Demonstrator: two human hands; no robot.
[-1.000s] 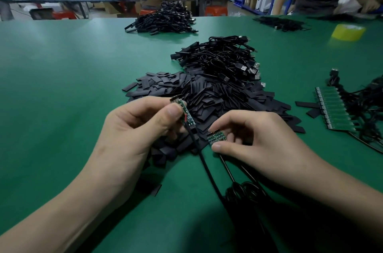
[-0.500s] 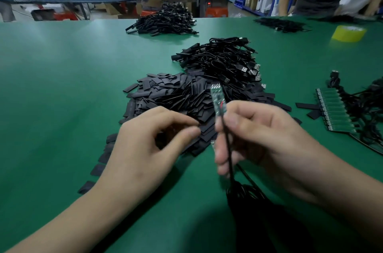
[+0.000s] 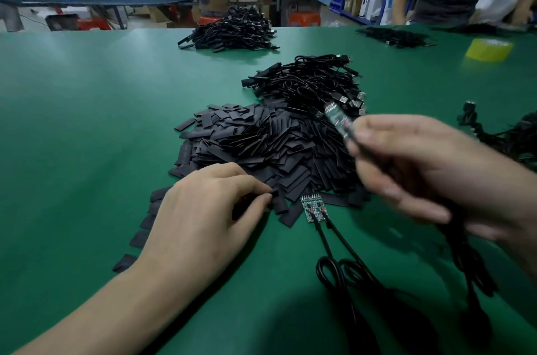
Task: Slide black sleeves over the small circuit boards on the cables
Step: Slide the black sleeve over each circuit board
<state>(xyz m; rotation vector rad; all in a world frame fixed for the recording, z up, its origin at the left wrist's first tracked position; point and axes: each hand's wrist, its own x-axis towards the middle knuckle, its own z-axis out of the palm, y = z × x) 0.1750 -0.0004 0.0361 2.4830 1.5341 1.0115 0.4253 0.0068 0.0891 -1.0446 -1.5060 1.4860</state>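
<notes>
A big heap of flat black sleeves (image 3: 261, 145) lies mid-table. My left hand (image 3: 209, 209) rests at the heap's near edge, its thumb and forefinger pinching a black sleeve (image 3: 271, 197). My right hand (image 3: 421, 168), blurred, is raised to the right and grips a cable with a small green circuit board (image 3: 338, 119) sticking up from the fingers. Two more small circuit boards (image 3: 313, 208) lie side by side on the green table (image 3: 87, 122), their black cables (image 3: 337, 253) running toward me.
A pile of black USB cables (image 3: 313, 84) sits behind the sleeves, another pile (image 3: 232, 32) farther back. A yellow tape roll (image 3: 488, 49) and tangled cables (image 3: 508, 133) are at the right. People stand beyond the far edge.
My right hand has swung the held circuit board up and to the right. My left hand has dropped to the heap's edge and pinched a sleeve. Two boards now show on the table.
</notes>
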